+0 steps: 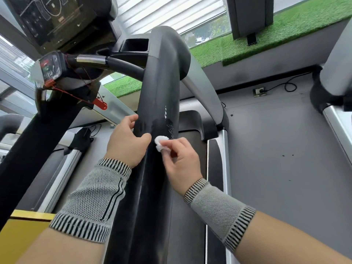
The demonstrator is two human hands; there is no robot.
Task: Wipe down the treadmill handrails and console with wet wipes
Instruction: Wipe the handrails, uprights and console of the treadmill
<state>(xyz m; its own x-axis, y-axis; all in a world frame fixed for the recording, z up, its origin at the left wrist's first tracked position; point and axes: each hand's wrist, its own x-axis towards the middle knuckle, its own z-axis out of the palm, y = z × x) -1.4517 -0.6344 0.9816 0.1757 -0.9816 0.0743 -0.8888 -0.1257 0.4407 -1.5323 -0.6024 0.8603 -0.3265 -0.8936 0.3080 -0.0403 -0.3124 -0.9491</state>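
left hand (126, 141) grips smooth black handrail (160, 88); right fingers (167, 146) pinch crumpled white wipe (160, 142).

Matte black padded handrail (158, 92), streaked with pale smears. Against it, a small white crumpled wet wipe (160, 142). Grey knitted wrist sleeves (95, 199) edged in black-and-white stripes on both arms. Bright red plastic safety clip (101, 104) on a red cord. Vivid green artificial turf strip (266, 35) beyond, plain grey floor (276, 140), yellow panel (21, 235) lower left.
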